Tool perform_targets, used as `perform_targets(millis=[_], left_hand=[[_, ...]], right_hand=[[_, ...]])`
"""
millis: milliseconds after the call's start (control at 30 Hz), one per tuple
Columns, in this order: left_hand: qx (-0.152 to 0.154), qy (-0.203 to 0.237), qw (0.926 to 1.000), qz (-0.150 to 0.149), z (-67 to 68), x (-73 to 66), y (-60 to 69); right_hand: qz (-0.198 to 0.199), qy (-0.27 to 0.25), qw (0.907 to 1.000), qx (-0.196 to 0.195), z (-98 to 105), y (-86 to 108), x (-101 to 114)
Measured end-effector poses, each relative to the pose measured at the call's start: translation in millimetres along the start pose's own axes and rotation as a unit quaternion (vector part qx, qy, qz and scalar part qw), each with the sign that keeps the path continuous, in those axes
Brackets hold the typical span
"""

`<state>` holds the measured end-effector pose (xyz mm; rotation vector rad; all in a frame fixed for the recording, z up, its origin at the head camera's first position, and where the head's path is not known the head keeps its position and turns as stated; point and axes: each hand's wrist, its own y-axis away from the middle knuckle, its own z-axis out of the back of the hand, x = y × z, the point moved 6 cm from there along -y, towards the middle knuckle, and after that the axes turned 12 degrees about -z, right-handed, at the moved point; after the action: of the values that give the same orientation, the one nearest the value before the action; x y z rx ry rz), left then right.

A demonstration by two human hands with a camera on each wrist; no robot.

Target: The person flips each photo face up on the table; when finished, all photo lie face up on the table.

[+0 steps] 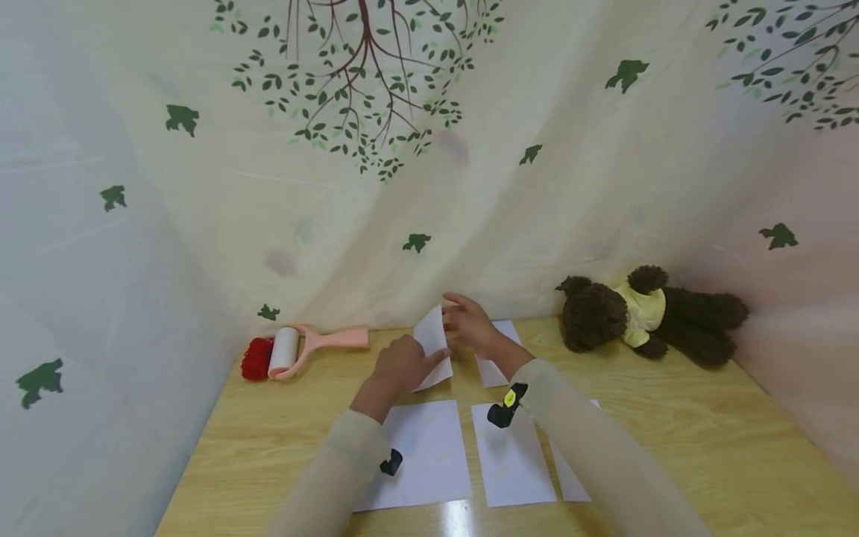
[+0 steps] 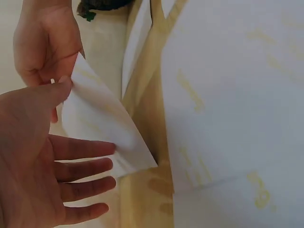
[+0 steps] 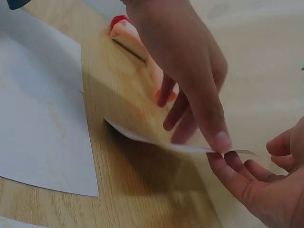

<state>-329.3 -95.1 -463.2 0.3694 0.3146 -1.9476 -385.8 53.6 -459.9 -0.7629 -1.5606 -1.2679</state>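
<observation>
My left hand (image 1: 403,365) pinches a small white sheet of paper (image 1: 432,347) between thumb and fingers and holds it raised and tilted above the table. In the left wrist view, the paper (image 2: 102,114) is slightly bent, with faint yellow marks. My right hand (image 1: 470,326) is at the sheet's far right edge. In the right wrist view, fingertips of the right hand (image 3: 266,185) touch the paper's edge (image 3: 156,142) near the left thumb, while the right thumb stands apart from it. A larger white sheet (image 1: 429,455) lies flat in front of the hands.
Other white paper pieces lie on the wooden table (image 1: 228,447): one behind the right wrist (image 1: 493,369), one nearer me (image 1: 513,462), one partly under the right sleeve (image 1: 570,477). A pink-handled lint roller (image 1: 285,350), a red fuzzy item (image 1: 258,359) and a teddy bear (image 1: 597,317) lie along the back.
</observation>
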Motion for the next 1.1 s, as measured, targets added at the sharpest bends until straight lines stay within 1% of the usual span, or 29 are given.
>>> perform_targets(millis=[67,167,300,400,467,567,633,667,700,733,800,867,967,1067,1100], left_hand=[[-0.022,0.033,0.9992,0.006,5.0,-3.5,0.3],[-0.047,0.080,0.9957,0.008,12.5,-7.1,1.0],[-0.073,0.133,0.9884,-0.002,23.6,-8.9,1.1],[-0.087,0.158,0.9835,-0.007,29.8,-5.9,1.7],[-0.098,0.179,0.9790,-0.001,32.8,-1.4,2.8],[-0.107,0.196,0.9743,0.029,32.4,9.9,5.3],[-0.107,0.193,0.9738,0.056,31.0,18.0,7.9],[-0.104,0.186,0.9746,0.069,29.1,22.5,9.5],[-0.099,0.175,0.9763,0.081,26.9,27.0,10.9],[-0.094,0.162,0.9781,0.091,24.6,30.9,12.6],[-0.080,0.138,0.9818,0.104,18.8,38.2,15.2],[-0.066,0.114,0.9847,0.115,12.2,44.5,16.8],[-0.046,0.082,0.9880,0.123,3.9,51.9,18.4],[-0.031,0.058,0.9892,0.131,-1.6,57.9,19.8],[-0.026,0.049,0.9893,0.135,-3.0,59.8,20.3]], right_hand=[[0.001,-0.006,1.0000,0.006,-3.5,2.5,3.1],[0.002,-0.022,0.9997,0.014,-7.1,5.7,6.0],[0.010,-0.045,0.9985,0.029,-10.2,10.0,8.0],[0.023,-0.051,0.9977,0.038,-12.9,12.7,8.7],[0.031,-0.049,0.9974,0.043,-15.1,13.6,8.3],[0.035,-0.014,0.9986,0.037,-17.7,13.0,5.0],[0.037,0.041,0.9980,0.030,-18.5,11.0,-0.6],[0.045,0.084,0.9950,0.030,-19.4,10.1,-3.9],[0.052,0.127,0.9900,0.033,-20.8,9.4,-7.4],[0.060,0.172,0.9827,0.036,-22.0,8.5,-11.5],[0.081,0.257,0.9619,0.046,-25.3,8.2,-18.9],[0.103,0.322,0.9395,0.056,-28.6,9.0,-23.9],[0.121,0.381,0.9143,0.066,-33.1,9.4,-27.9],[0.144,0.405,0.8998,0.073,-34.9,9.7,-27.0],[0.148,0.408,0.8983,0.069,-34.1,9.7,-26.1]])
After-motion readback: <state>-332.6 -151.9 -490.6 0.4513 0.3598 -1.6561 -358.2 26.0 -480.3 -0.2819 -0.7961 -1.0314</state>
